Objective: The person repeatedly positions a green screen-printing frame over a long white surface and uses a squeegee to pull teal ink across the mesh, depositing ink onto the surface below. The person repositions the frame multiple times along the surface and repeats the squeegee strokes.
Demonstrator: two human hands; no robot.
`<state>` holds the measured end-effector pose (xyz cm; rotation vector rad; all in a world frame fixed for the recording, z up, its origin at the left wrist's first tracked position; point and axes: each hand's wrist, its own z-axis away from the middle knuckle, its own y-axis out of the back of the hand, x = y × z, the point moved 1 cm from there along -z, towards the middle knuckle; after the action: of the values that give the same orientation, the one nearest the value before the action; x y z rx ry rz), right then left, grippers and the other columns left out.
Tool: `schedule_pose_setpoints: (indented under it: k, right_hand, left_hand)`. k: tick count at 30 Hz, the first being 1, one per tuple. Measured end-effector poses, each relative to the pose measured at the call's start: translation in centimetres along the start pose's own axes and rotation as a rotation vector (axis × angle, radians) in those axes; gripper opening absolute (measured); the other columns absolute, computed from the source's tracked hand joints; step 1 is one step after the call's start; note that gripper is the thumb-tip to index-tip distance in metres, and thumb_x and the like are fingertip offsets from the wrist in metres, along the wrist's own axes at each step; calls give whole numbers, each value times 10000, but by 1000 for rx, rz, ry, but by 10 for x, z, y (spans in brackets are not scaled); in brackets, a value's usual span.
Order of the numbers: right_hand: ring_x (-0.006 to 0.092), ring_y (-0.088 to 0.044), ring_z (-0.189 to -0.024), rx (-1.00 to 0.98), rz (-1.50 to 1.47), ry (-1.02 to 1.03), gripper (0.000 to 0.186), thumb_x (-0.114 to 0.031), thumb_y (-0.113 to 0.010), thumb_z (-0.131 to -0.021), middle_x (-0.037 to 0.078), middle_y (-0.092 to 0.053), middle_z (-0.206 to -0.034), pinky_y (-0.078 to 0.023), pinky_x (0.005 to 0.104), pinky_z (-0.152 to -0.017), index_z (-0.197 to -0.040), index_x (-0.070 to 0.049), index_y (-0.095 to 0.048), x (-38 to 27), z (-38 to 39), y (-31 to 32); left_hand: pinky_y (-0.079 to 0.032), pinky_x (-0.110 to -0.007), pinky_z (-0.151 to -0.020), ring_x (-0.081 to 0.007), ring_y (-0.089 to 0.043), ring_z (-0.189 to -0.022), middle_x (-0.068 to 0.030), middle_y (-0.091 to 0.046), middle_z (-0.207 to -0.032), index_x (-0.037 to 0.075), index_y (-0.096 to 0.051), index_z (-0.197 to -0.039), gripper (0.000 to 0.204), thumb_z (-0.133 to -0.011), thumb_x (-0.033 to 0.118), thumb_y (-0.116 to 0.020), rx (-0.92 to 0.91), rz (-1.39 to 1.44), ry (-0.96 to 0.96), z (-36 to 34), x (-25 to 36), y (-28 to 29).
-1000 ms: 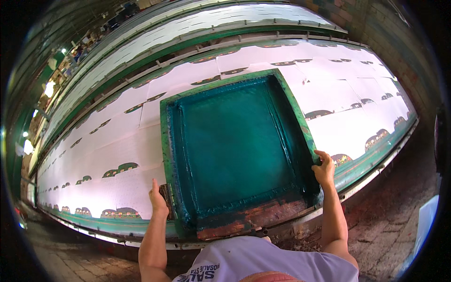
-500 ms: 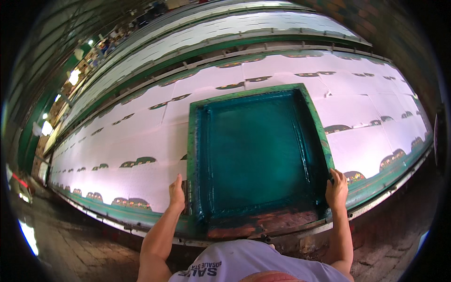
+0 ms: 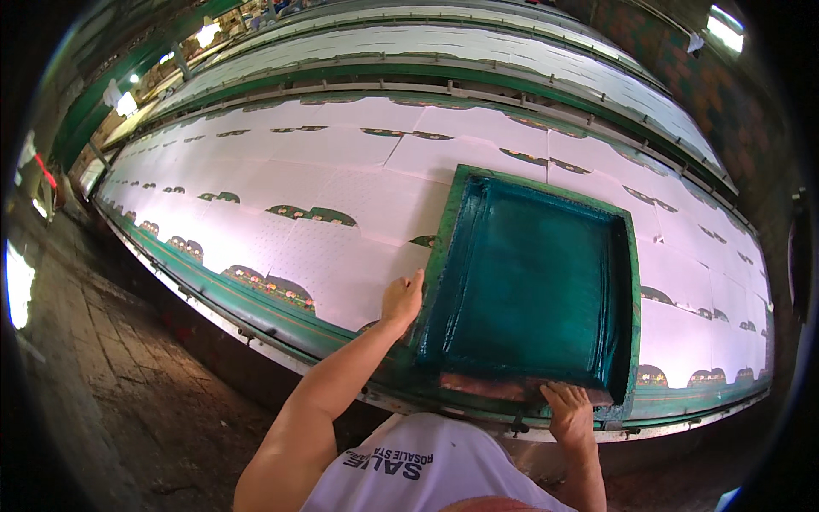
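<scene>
A screen-printing frame (image 3: 445,224) with green wooden sides lies on the long table in front of me. Its mesh (image 3: 537,273) is coated with wet teal ink, thickest along the inner edges. My left hand (image 3: 403,299) is closed on the left side of the frame, thumb pointing up, the other fingers partly hidden. At the near end, my right hand (image 3: 569,408) has its fingers curled over a worn reddish-brown board (image 3: 490,388) that forms part of the frame.
White printed sheets (image 3: 239,175) with dark, flowered curved shapes cover the table. A metal rail (image 3: 294,363) with small stops runs along its near edge. More long tables (image 3: 384,43) stand beyond. Brick flooring (image 3: 111,358) lies at the left.
My right hand has moved from the frame's right side to its near board. The left hand stays at the left side. The whole view has turned, so the frame appears farther right and tilted.
</scene>
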<state>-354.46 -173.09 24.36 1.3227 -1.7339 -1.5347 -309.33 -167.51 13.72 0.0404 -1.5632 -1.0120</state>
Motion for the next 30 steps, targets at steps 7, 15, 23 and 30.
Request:
schedule_pose_setpoints:
  k: [7,15,23,30]
  right_hand:
    - [388,-728,-1184,-271,126,-90,497,-75,-680,-858,160,-774,-1270,-544,534,-1003,-1343,-142,-762,6,-49,-36]
    - [374,-741,-1119,-318,17,-195,476,56,-698,-824,146,-780,-1178,-586,482,-964,-1274,-77,-775,-36,-56,-7]
    - [302,-743,-1088,-88,155,-49,559,-2,-762,-763,97,-764,-1205,-563,436,-952,-1311,-112,-766,-29,-54,-42]
    - [330,-743,-1099,-8,161,-43,552,55,-736,-760,106,-757,-1184,-575,455,-982,-1280,-126,-767,47,-143,-66]
  left_hand:
    - [-517,-587,-770,-464,-714,-845,-251,-710,-846,-10,-663,-861,563,-1082,503,-591,-10,124,-143,-2,19,-7]
    - [-529,-505,-1066,-440,-665,-1231,-288,-707,-1286,-81,-703,-1308,633,-1096,508,-616,-63,201,-178,-11,-4,-13]
    - [-521,-485,-1079,-411,-665,-1252,-274,-696,-1321,-73,-699,-1314,606,-1114,490,-601,-99,224,-144,-6,0,-8]
    - [-524,-433,-1044,-339,-685,-1216,-254,-710,-1311,-81,-696,-1330,553,-1137,428,-606,-88,267,-66,-3,7,-4]
